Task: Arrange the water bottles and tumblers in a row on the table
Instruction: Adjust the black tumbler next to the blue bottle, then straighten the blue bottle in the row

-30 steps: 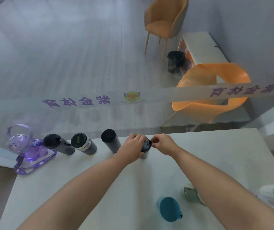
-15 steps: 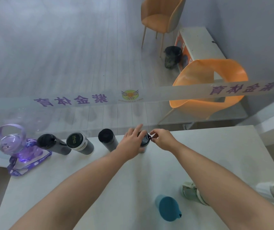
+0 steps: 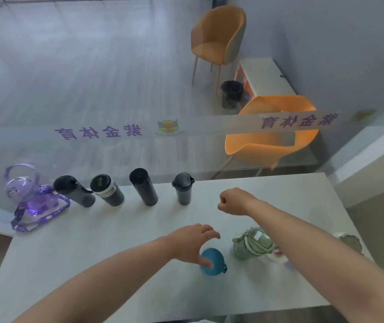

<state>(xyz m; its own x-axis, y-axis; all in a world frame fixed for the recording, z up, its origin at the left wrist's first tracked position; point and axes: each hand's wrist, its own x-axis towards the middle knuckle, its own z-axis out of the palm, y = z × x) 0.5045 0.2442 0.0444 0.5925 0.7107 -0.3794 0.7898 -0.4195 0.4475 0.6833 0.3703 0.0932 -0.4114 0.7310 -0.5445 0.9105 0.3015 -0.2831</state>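
1. Bottles and tumblers are standing in a row along the far edge of the white desk [image 3: 97,248]: a purple bottle [image 3: 26,197], a black flip-top bottle [image 3: 73,191], a dark tumbler with a silver band [image 3: 107,190], a tall black flask [image 3: 143,186] and a dark lidded tumbler [image 3: 183,188].
2. Left hand [image 3: 193,243] is hovering over the teal bottle [image 3: 214,262], fingers spread and holding nothing, thumb touching its top.
3. Right hand [image 3: 234,201] is curling into a loose fist, empty, near the lidded tumbler.
4. A pale green bottle [image 3: 251,243] is sitting beside the teal one.
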